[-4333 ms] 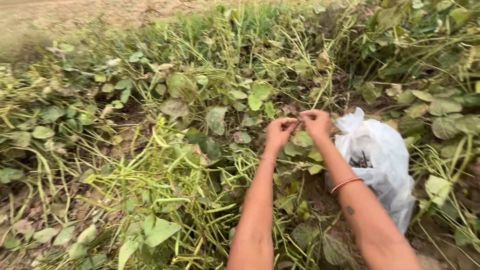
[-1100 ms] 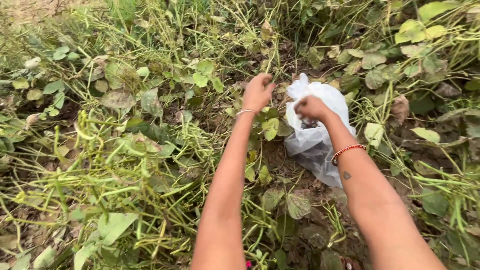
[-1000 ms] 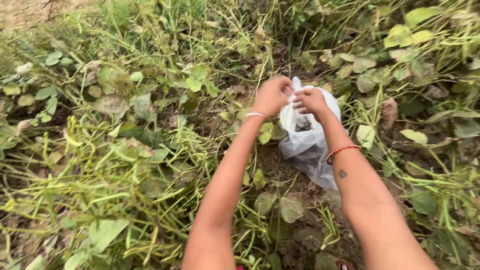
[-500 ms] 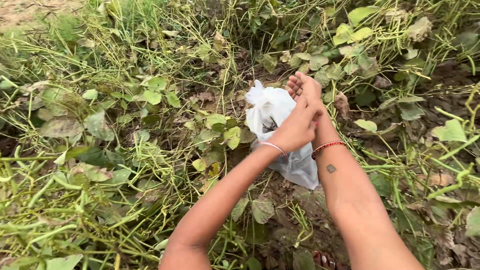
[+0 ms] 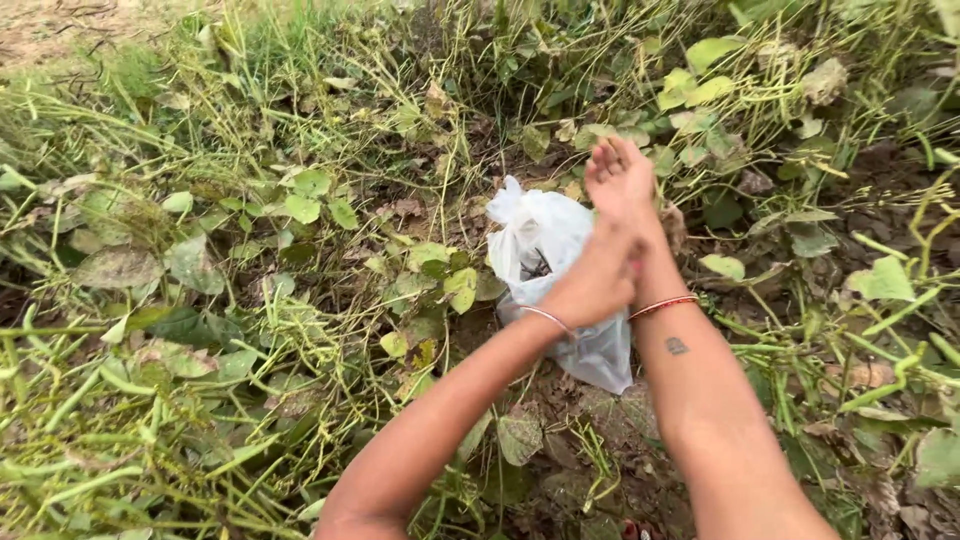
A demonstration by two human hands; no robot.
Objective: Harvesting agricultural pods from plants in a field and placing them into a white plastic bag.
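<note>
Item one, far left: bean plants, a low tangle of thin green pods and broad leaves over the ground; none of it is in my grasp.

Item two, centre: white plastic bag, thin and crumpled, lying on bare soil among the stems, its knotted top pointing up and left. Something dark shows inside through the plastic.

Item three: my left hand, silver bangle at the wrist, crosses over to the bag's right edge and curls against it and against my right forearm. Whether the fingers pinch the plastic I cannot tell; they are turned away from view.

Item four, right: my right hand, red bangle on the wrist, stretched past the bag toward the leaves, fingers loosely together and extended, holding nothing visible.

Change noted: half a second ago the left hand covered the right hand above the bag; now the right hand is free beyond it. Four seconds ago both hands were picking at leaves left of the bag.
</note>
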